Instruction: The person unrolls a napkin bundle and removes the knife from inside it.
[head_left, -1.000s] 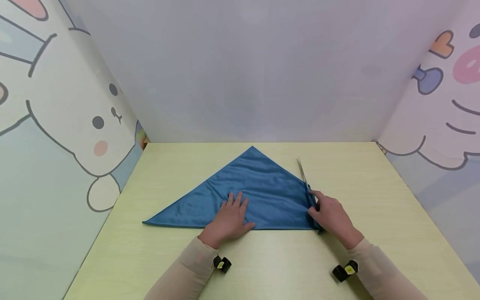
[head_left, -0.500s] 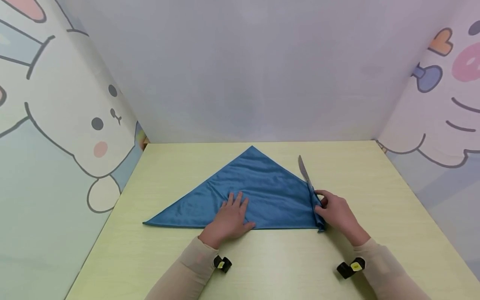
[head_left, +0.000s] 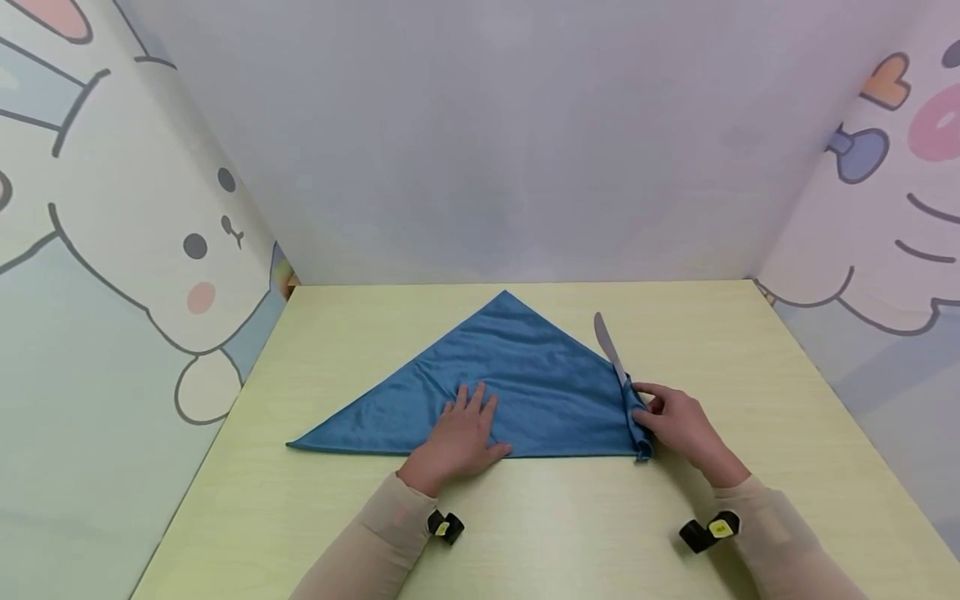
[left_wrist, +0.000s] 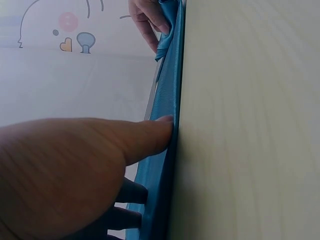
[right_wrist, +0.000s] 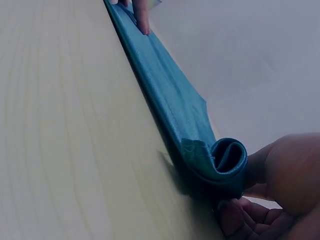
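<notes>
A blue satiny cloth napkin (head_left: 517,375), folded into a triangle, lies with its long edge toward me. Its right corner forms a roll (right_wrist: 229,157) whose spiral end shows in the right wrist view. From the far end of that roll sticks a table knife (head_left: 609,343), blade pointing away and its handle hidden in the cloth. My left hand (head_left: 457,442) rests flat on the middle of the napkin, fingers spread, thumb along the near edge. My right hand (head_left: 675,423) pinches the roll from its right side between thumb and fingers.
The napkin lies on a pale wood-grain table (head_left: 555,533). A plain pale wall (head_left: 495,150) rises behind it, with cartoon-printed walls left (head_left: 135,250) and right (head_left: 885,250). A black camera sits on each wrist.
My right hand has shifted right, drawing the rolled end slightly that way. The knife blade has turned from edge-on to showing its flat side. My left hand has stayed in place.
</notes>
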